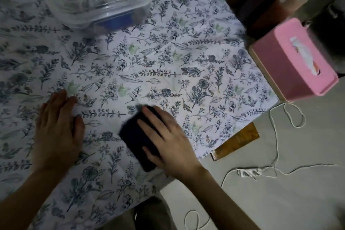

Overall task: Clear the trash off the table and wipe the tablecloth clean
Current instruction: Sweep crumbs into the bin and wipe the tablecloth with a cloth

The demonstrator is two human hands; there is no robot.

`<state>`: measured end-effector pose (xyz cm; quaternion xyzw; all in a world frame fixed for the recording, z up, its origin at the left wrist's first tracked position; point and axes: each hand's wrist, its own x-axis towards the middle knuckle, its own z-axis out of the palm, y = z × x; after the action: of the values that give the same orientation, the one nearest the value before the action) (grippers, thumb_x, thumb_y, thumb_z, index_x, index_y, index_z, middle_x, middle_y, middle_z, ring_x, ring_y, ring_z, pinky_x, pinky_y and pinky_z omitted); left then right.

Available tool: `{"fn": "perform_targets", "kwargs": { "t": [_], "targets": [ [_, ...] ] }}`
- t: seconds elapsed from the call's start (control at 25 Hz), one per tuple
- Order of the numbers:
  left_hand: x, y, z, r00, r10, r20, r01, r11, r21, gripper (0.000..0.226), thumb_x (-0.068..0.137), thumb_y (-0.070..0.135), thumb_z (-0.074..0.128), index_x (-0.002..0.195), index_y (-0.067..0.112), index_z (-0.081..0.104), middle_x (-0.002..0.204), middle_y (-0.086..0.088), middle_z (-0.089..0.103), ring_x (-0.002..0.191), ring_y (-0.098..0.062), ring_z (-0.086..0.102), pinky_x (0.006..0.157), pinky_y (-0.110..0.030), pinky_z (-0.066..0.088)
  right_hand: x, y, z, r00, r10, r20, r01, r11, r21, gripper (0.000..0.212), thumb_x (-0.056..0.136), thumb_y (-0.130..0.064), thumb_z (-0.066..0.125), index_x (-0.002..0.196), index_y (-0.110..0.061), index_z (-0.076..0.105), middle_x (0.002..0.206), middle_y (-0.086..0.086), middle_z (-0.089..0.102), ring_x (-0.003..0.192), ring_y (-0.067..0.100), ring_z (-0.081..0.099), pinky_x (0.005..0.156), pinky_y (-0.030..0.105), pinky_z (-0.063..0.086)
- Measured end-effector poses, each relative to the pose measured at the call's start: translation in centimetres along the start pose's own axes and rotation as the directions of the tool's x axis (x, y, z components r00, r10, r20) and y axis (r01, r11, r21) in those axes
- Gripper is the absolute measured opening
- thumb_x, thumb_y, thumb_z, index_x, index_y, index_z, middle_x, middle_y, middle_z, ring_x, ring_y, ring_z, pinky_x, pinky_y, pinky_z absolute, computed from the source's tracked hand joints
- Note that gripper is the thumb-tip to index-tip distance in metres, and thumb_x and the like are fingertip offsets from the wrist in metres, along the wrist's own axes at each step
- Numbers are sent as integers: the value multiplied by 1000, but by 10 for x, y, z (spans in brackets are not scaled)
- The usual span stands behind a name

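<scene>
1. Right hand [168, 136]: I read the fingers as spread and laid flat, pressing a dark folded cloth [133, 136] onto the floral tablecloth [168, 61] near its front edge. The thumb lies against the cloth's near side.
2. Left hand [57, 132]: palm down, fingers straight and close together, resting on the tablecloth just left of the cloth.
3. Clear plastic container [89, 5]: stands at the far left of the tablecloth. I make out white and blue contents, too blurred to identify.
4. Pink tissue box [280, 65]: sits at the right edge. White tissue [302, 56] shows in its top slot.
5. Bare wooden table corner [237, 142]: exposed beside the tablecloth edge.
</scene>
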<state>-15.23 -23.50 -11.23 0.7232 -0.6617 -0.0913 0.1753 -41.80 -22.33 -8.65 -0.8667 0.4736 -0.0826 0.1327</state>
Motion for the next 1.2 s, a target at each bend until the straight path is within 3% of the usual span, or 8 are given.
{"fn": "perform_targets", "kwargs": {
  "t": [0.12, 0.24, 0.44, 0.56, 0.8, 0.96, 1.12, 1.2],
  "targets": [
    [1, 0, -3, 1000, -6, 22, 6, 1000, 2, 52, 92, 29, 32, 136, 3, 41, 150, -21, 35, 142, -35, 27, 119, -51, 20, -38, 61, -21, 998, 27, -57, -31, 996, -81, 55, 92, -38, 48, 140, -13, 40, 154, 6, 27, 141, 26, 29, 114, 49, 27],
    [-1, -2, -4, 998, -32, 46, 30, 999, 45, 52, 93, 28, 33, 139, 4, 39, 151, -19, 33, 144, -32, 25, 119, -50, 20, -30, 120, -44, 941, 321, -109, -328, 943, -59, 57, 93, -40, 39, 141, -12, 37, 153, 11, 29, 137, 32, 34, 109, 54, 32],
    [0, -3, -4, 998, -36, 57, 32, 997, 74, 52, 93, 28, 33, 138, 3, 41, 151, -18, 36, 143, -31, 28, 120, -47, 20, 84, 156, -46, 628, 721, -294, -747, 664, 32, 60, 91, -34, 41, 143, -6, 31, 153, 20, 26, 136, 43, 28, 112, 53, 27],
    [0, -2, -3, 998, -16, 62, 11, 997, 79, 51, 93, 27, 34, 137, 2, 42, 149, -19, 37, 143, -32, 29, 119, -48, 22, 158, 124, -35, 695, 677, -242, -703, 710, -35, 63, 93, -36, 40, 147, -8, 21, 156, 16, 19, 141, 39, 21, 116, 51, 22],
    [0, 2, -3, 999, -7, 38, 5, 998, 55, 50, 92, 24, 38, 136, 0, 43, 149, -20, 37, 142, -33, 29, 119, -49, 21, 145, 3, 5, 959, 248, -139, -247, 969, 18, 67, 90, -35, 47, 148, -11, 21, 158, 8, 18, 145, 31, 17, 118, 51, 19],
    [2, 5, -4, 1000, 8, 8, -8, 1000, 17, 50, 91, 24, 37, 134, -1, 44, 148, -22, 38, 141, -36, 30, 116, -53, 23, 71, 37, -5, 992, -115, -50, 113, 993, -42, 59, 89, -33, 51, 141, -10, 38, 154, 13, 28, 142, 32, 25, 115, 48, 27],
    [0, -1, -1, 999, 7, 34, -8, 1000, 24, 55, 91, 29, 33, 136, -1, 43, 149, -24, 35, 141, -38, 29, 115, -56, 25, 15, 137, -47, 972, 188, -139, -200, 976, -84, 58, 95, -48, 25, 140, -12, 35, 150, 15, 34, 136, 31, 33, 113, 50, 29],
    [2, -2, -2, 998, -18, 55, 17, 1000, 23, 57, 91, 32, 31, 137, 0, 42, 150, -22, 34, 142, -37, 27, 116, -56, 24, 17, 189, -70, 898, 392, -200, -413, 908, -73, 60, 92, -46, 31, 142, -12, 32, 152, 15, 30, 134, 34, 32, 113, 48, 28]
  ]
}}
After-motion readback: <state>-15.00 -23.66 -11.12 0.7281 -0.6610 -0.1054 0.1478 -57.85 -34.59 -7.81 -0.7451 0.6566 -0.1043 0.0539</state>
